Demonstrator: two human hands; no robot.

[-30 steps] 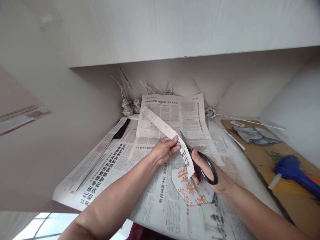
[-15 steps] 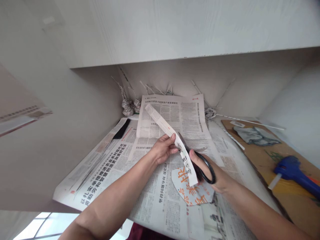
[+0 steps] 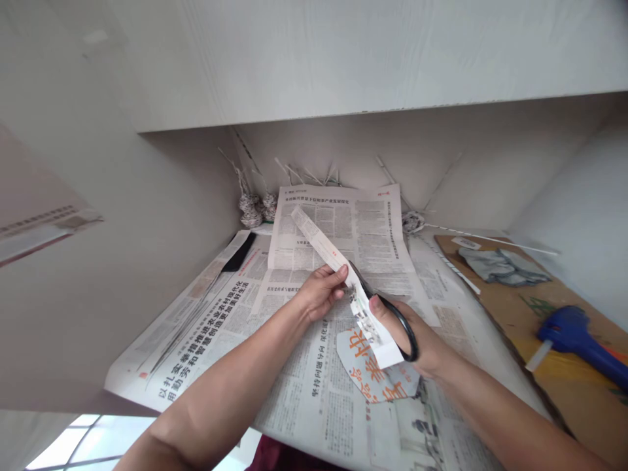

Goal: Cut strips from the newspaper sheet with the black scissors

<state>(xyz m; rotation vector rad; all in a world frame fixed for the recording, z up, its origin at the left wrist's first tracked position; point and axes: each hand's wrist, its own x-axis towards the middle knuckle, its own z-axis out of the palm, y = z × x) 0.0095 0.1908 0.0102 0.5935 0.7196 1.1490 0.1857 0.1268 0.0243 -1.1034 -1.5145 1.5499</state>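
1. Two bare hands at work, and it's tight: the left hand (image 3: pixel 322 294) pinches a long, narrow, pale printed paper strip (image 3: pixel 321 244) between thumb and fingers, around its middle.
2. Over to the right hand (image 3: pixel 426 343), its grip closed on black-handled metal scissors (image 3: pixel 413 347), thumb at the loop, blades pointing up and away along the strip's right edge. Whether they bite into the paper, I cannot tell.
3. Follow that strip! It slants from upper left to lower right, its far end over a printed newspaper sheet (image 3: pixel 375 229), its near end bending before the right hand.
4. Just below, a many-sided pale grey piece with orange characters (image 3: pixel 360 376) lies on the newspaper-covered surface (image 3: pixel 490 366), partly hidden by the strip.
5. Out right now: a brown flat board (image 3: pixel 505 307) bears a blue glue gun (image 3: pixel 564 330) and, beyond it, a crumpled grey cloth-like piece (image 3: pixel 507 268).
6. Far left, a flat black object (image 3: pixel 240 253); behind it, bulbous figures of coiled printed paper (image 3: pixel 250 212) stand near the wall.
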